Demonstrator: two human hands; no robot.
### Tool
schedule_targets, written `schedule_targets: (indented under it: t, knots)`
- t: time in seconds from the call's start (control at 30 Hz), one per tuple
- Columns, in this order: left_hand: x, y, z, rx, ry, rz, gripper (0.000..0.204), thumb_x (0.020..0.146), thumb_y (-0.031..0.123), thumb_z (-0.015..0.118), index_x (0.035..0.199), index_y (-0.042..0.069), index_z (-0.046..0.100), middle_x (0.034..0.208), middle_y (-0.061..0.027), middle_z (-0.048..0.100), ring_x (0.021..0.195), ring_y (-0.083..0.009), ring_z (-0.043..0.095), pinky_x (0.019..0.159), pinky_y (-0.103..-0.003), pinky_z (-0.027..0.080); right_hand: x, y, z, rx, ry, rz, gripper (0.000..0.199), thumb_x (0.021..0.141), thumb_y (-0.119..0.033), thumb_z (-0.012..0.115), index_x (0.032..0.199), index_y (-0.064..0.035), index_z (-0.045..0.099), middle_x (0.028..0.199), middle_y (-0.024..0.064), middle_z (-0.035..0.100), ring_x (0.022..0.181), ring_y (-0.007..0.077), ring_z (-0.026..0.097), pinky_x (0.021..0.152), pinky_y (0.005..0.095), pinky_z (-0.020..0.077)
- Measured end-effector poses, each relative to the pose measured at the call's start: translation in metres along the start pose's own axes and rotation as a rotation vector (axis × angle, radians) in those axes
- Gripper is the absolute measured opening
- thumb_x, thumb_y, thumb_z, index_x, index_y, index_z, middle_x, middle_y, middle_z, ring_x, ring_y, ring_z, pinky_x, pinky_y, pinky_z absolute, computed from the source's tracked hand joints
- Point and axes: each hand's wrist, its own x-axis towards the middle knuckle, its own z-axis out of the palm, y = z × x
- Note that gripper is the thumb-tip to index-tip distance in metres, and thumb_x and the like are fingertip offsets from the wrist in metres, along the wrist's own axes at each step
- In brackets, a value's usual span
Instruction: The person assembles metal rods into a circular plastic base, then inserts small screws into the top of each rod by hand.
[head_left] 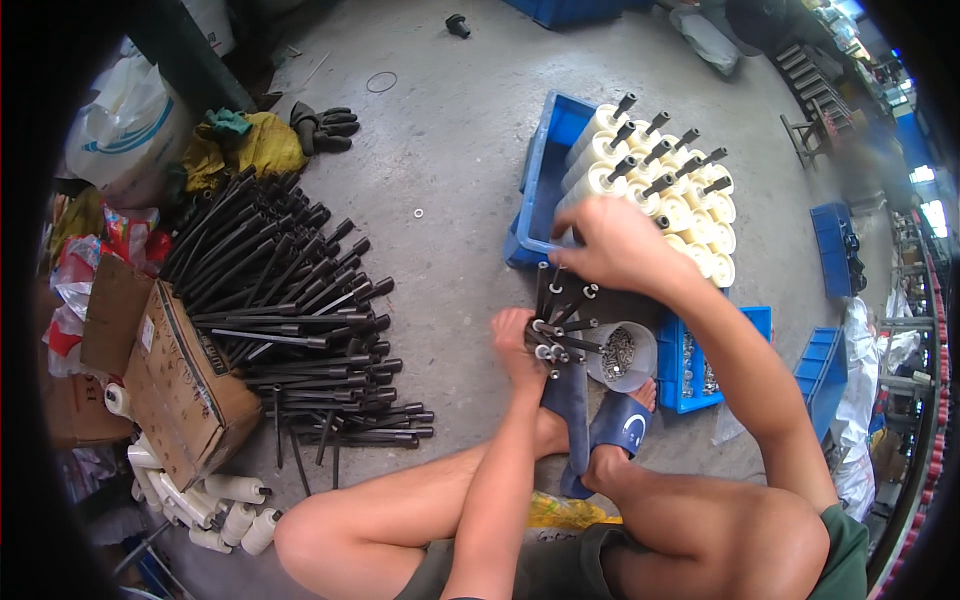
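Observation:
In front of my feet, my left hand (pixel 513 340) is wrapped round a bundle of black rods (pixel 577 342). Their ends fan out upward, and several carry small pale rings. Just above the bundle, my right hand (pixel 610 245) has its fingers curled with thumb and fingertips close together, beside one rod's end. Whatever is in its pinch is too small to make out. A round pale tub (pixel 642 362) of small metal parts stands right of the bundle. Behind my right hand, a blue crate (pixel 537 190) holds several cream rollers (pixel 603 182) with black shafts sticking up.
A big heap of black rods (pixel 290 290) lies at the left beside a cardboard box (pixel 190 370). White rollers (pixel 235 520) lie below it. A blue tray (pixel 745 325) of metal parts sits at the right. Dark gloves (pixel 322 128) rest near a yellow sack (pixel 265 145).

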Motion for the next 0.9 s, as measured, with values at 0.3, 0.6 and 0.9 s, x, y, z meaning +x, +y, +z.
schedule_targets:
  t: [0.3, 0.6, 0.9]
  knots:
    - [0.012, 0.016, 0.003, -0.058, 0.053, -0.021, 0.027, 0.071, 0.021, 0.080, 0.085, 0.003, 0.064, 0.083, -0.0151, 0.064, 0.087, -0.0388, 0.061, 0.085, -0.045, 0.045, 0.198, -0.056, 0.078, -0.327, -0.022, -0.274, 0.021, 0.084, -0.029, 0.079, 0.094, -0.0100, 0.078, 0.095, 0.0169, 0.076, 0.094, 0.0360, 0.074, 0.080, 0.0460, 0.0605]
    - [0.014, 0.006, -0.001, -0.064, 0.096, 0.012, 0.029, 0.074, 0.025, 0.085, 0.080, 0.005, 0.065, 0.079, -0.0128, 0.063, 0.084, -0.0369, 0.061, 0.085, -0.045, 0.046, 0.262, -0.066, 0.130, -0.409, -0.105, -0.411, 0.019, 0.082, -0.024, 0.078, 0.092, -0.0079, 0.078, 0.097, 0.0170, 0.076, 0.095, 0.0359, 0.075, 0.078, 0.0455, 0.0611]
    - [0.011, 0.009, 0.001, -0.062, 0.013, -0.006, 0.020, 0.069, 0.018, 0.074, 0.083, 0.007, 0.064, 0.082, -0.0118, 0.063, 0.088, -0.0363, 0.062, 0.088, -0.047, 0.046, 0.204, -0.054, 0.054, -0.052, -0.022, -0.505, 0.026, 0.081, -0.031, 0.078, 0.093, -0.0078, 0.079, 0.074, 0.0116, 0.070, 0.069, 0.0276, 0.069, 0.065, 0.0408, 0.0554]
